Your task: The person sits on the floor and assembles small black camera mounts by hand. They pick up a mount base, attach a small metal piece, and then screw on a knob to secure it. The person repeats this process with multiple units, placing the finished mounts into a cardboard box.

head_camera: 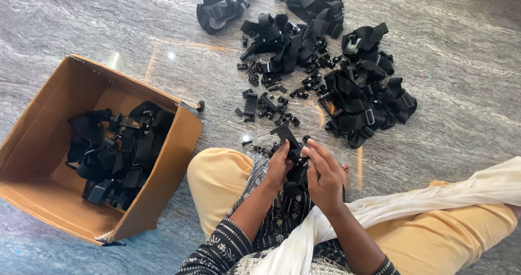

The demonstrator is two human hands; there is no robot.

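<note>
I see a black strap mount (293, 155) held over my lap, between both hands, just in front of my crossed knees. Its flat plastic bracket end sticks up toward the floor pile; the strap part hangs down between my wrists. Left hand (279, 166) has its grip clenched on the mount's left side. Right hand (325, 174) grips the right side, fingers (320, 153) curled over the top; it looks like they pinch a small knob, but that part is too dark to tell.

Just beyond the hands, small black screws and clips (271, 98) lie scattered on the grey marble floor (81, 20). Further out, a heap of black straps (353, 90) spreads to the right. An open cardboard box (163, 182) sits at my left, touching my knee, part filled with more black strap mounts (116, 153). A white cloth (434, 199) drapes over my right leg.
</note>
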